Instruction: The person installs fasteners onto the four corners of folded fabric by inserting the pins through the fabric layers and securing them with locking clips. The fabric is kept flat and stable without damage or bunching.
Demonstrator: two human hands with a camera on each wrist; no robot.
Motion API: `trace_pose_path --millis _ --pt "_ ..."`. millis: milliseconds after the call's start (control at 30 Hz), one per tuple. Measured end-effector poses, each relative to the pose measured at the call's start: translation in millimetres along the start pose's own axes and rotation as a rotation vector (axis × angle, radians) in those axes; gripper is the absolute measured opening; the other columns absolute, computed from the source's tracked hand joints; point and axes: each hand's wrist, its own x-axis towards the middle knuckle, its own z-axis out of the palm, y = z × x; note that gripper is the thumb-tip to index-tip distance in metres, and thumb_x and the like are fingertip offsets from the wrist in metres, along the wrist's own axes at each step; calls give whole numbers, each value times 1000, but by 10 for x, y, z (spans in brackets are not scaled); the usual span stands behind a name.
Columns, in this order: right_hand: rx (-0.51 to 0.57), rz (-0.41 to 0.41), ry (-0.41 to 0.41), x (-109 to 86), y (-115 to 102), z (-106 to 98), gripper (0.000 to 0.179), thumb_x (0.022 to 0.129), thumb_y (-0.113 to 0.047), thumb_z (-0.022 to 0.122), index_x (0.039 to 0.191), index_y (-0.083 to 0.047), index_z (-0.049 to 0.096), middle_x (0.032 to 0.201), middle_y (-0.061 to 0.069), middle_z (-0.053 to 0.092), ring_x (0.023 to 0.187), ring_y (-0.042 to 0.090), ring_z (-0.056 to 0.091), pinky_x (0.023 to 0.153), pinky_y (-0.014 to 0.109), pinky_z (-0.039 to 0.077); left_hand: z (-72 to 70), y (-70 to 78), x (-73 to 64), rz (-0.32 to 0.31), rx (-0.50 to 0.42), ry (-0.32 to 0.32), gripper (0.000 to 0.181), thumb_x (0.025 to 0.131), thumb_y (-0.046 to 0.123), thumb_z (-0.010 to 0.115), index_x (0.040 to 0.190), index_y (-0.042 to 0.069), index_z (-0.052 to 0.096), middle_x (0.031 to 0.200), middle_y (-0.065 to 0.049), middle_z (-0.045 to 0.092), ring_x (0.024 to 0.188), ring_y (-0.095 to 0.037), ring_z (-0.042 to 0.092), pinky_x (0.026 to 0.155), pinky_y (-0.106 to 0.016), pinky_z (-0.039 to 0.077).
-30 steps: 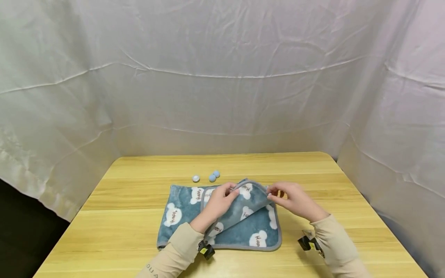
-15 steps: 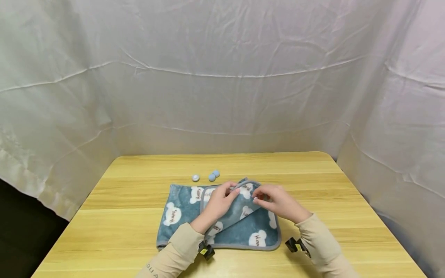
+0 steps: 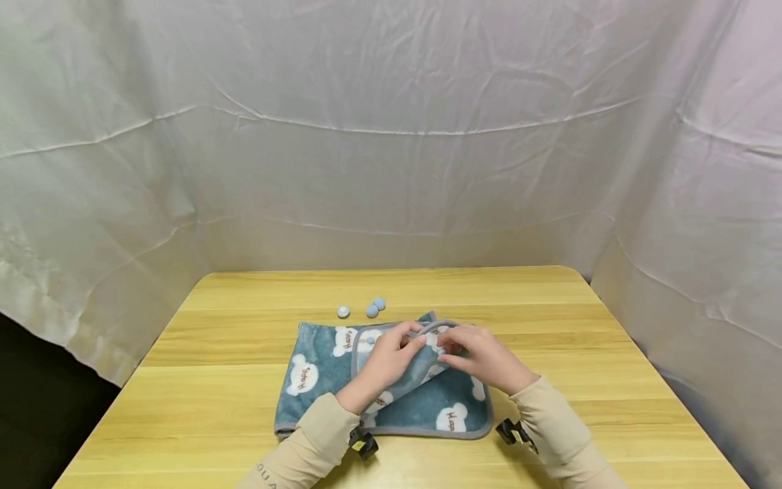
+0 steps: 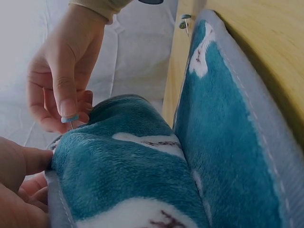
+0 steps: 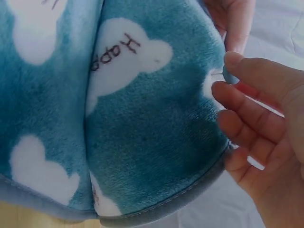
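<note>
A folded teal fleece blanket (image 3: 421, 411) with white bear heads and grey edging lies on the table, one layer lifted at its far side. My left hand (image 3: 385, 360) grips the lifted layer's grey edge between thumb and fingers. Close by on the right, my right hand (image 3: 485, 356) pinches a blue-headed pin (image 5: 230, 76) between thumb and fingers. In the left wrist view, the pin's thin needle points down at the fleece beside my left thumb. Its tip meets the cloth there; how deep it goes I cannot tell.
Beyond the blanket on the wooden table (image 3: 201, 380) lie a white round piece (image 3: 343, 312) and two light blue round pieces (image 3: 375, 308). In the left wrist view, blue-headed pins (image 4: 184, 21) show a needle. Grey curtains (image 3: 391, 170) enclose the table's back and sides.
My right hand has moved left along the lifted layer, carrying the pin closer to my left hand. The left hand stays nearly in place, and the lifted flap has shifted slightly.
</note>
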Motion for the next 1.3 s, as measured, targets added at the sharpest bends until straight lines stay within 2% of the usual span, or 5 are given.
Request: trace_pose_path --millis 267,600,800,1100,1300 --pt "-166 -154 115 4 88 73 33 72 -18 86 94 -12 63 86 -3 58 77 10 53 68 21 47 8 35 -11 -2 1 -39 24 101 28 54 117 14 65 57 3 41 45 -9 32 47 -23 30" --pt "-276 -125 157 -7 173 94 66 75 -41 83 125 -8 56 123 13 53 109 26 50 90 42 44 -7 61 -22 59 80 -151 21 102 27 52 114 17 66 64 3 49 51 -8 36 52 -22 33" --pt "-268 -134 146 -5 182 122 60 76 -40 81 122 -8 60 120 9 60 109 26 57 92 45 47 -68 122 -35 151 213 -250 20 99 22 57 116 19 67 78 2 62 60 -6 48 57 -20 39" --pt "-202 -187 108 -29 188 145 29 74 -21 82 98 -17 67 87 -6 66 78 9 58 72 33 49 -303 338 -115 123 314 -403 33 100 19 56 132 18 61 102 -4 71 68 -5 55 63 -20 44" --pt "-204 -219 108 -35 199 161 18 80 -21 79 93 -20 67 87 -8 67 80 9 60 73 31 49 -517 360 -91 75 308 -369 28 101 23 55 127 20 64 106 -3 71 84 -11 64 71 -25 49"
